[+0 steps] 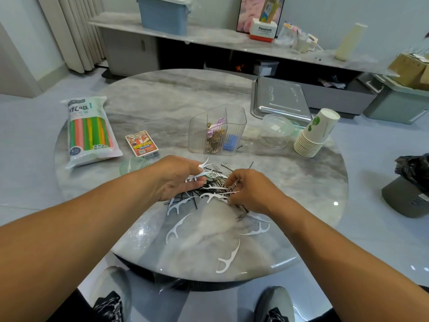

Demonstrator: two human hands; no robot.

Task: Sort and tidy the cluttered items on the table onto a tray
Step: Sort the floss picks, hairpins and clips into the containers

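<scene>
1. Head view, centre of the frame: the left hand (176, 177) pinches several white floss picks (199, 175) between thumb and curled fingers.
2. Just right of it, the right hand (248, 189) pinches at the tangled pile of hairpins (218, 180) — fingertips together on the pins.
3. Loose floss picks lie scattered lower down on the marble table (162, 101).
4. Upper right — the steel tray (281, 98), beside stacked paper cups (313, 135).
5. A clear organiser (218, 129) stands above the pile.

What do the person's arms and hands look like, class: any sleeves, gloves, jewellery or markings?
Both forearms are bare up to the picture's edge, with no sleeves in view. The left hand and right hand wear no gloves; no watch, bracelet, ring or marking shows.
</scene>
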